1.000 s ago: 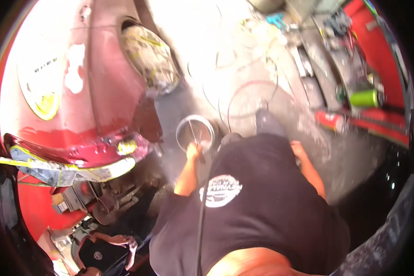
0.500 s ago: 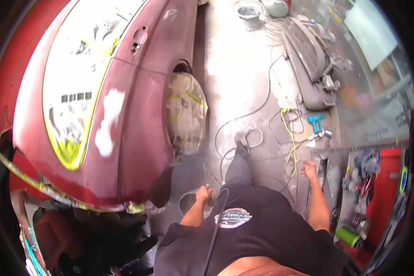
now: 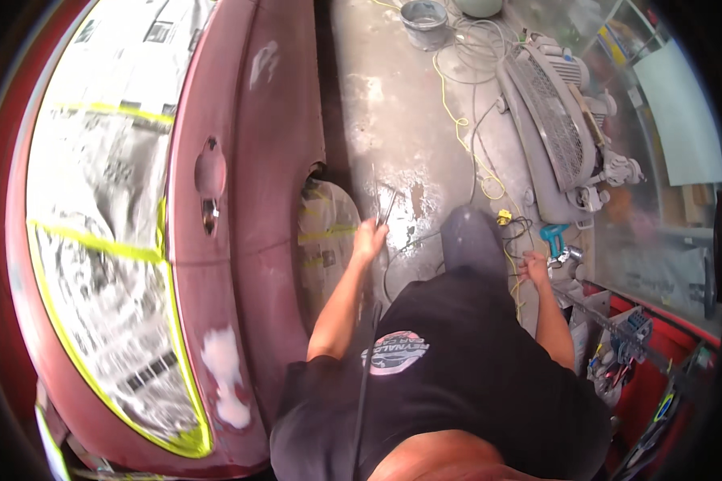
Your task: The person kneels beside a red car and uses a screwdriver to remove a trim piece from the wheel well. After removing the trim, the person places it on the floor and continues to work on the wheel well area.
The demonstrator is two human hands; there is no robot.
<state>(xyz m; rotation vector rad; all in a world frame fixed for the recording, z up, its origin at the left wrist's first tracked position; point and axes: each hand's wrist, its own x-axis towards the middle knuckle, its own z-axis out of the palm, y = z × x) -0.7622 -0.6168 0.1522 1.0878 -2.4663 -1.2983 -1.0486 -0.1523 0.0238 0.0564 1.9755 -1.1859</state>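
My left hand (image 3: 369,239) is closed round a slim metal tool (image 3: 388,204) with thin rods sticking out; its exact kind is not clear. It is held beside the masked wheel (image 3: 329,220) of a dull maroon car (image 3: 277,192). Over my black shirt a dark hose (image 3: 363,393) runs up towards that hand; where it ends is hidden. My right hand (image 3: 532,266) hangs with its fingers apart and nothing in them. In the view it lies close to a teal pistol-shaped tool (image 3: 553,238) on the right.
Paper and yellow tape mask the car's windows (image 3: 112,176); whitish filler (image 3: 223,369) marks its side. Hoses and a yellow cord (image 3: 461,124) trail over the floor. A grey bucket (image 3: 423,26) stands ahead. Dusty car parts (image 3: 549,120) lie right, near a red cabinet (image 3: 658,329).
I have moved forward along the car. My left hand has risen with the metal tool, and my right hand has come nearer the teal tool in the view, its fingers now looser.
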